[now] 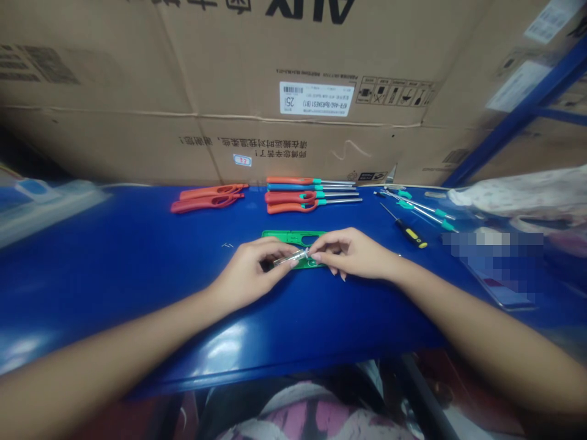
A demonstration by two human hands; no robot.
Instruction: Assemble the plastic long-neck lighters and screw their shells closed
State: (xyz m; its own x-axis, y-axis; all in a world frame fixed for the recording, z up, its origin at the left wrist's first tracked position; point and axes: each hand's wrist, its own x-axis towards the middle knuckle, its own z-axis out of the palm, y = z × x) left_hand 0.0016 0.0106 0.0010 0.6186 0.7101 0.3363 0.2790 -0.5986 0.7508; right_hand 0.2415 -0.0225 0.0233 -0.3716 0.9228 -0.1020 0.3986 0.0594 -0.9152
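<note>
Over the blue table, my left hand point(250, 266) grips a small clear plastic fuel tank point(290, 258), a tube held at a slant between thumb and fingers. My right hand point(358, 252) pinches the tank's whitish end with thumb and index finger; its other fingers are curled. Whatever small part sits in that pinch is too small to make out. Just behind and under both hands lie green lighter casing halves point(280, 234), partly covered by the fingers.
Several lighters point(293, 197) with metal tubes lie at the back, left of them two red-orange casings point(208, 201). Tiny screws point(227, 245) rest on the left. At right are metal lighter tubes point(424, 209), a screwdriver point(411, 233) and a phone-like flat object point(499, 284). A cardboard box point(183, 91) walls the back.
</note>
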